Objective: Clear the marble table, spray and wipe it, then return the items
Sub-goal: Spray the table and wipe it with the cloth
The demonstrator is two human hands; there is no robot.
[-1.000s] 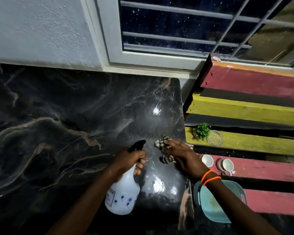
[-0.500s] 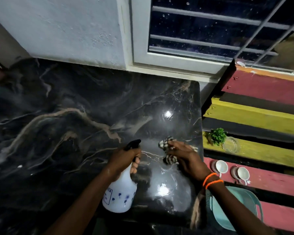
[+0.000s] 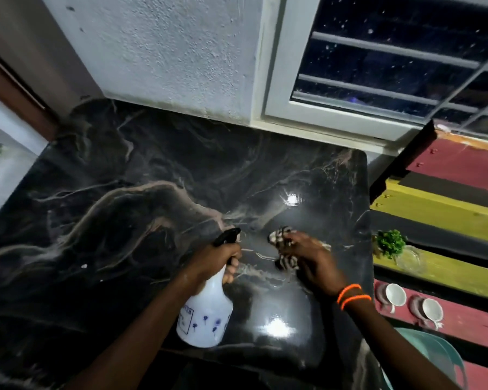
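the left hand [image 3: 215,256] is gripping the neck of a white spray bottle [image 3: 206,313], its fingers curled round it just under the black trigger head [image 3: 226,237], which is pointing up and to the right. the bottle is being held tilted above the near part of the marble table [image 3: 124,209]; whether its base is touching the surface cannot be told. just to the right, the right hand [image 3: 312,261] is clutching a striped cloth [image 3: 283,247], fingers bunched round it and pressing it onto the dark marble. the two hands are sitting near each other but apart. two orange bands [image 3: 352,295] are circling the right wrist. light is glaring off the tabletop in two bright spots. beyond the table's right edge, a bench of red and yellow planks [image 3: 448,215] is carrying a small green plant [image 3: 390,243] beside a glass dish [image 3: 410,258], two white cups [image 3: 414,301] lying on a red plank, and a teal basket [image 3: 434,358] nearer the body. a white-framed window [image 3: 378,80] is sitting in the wall behind.
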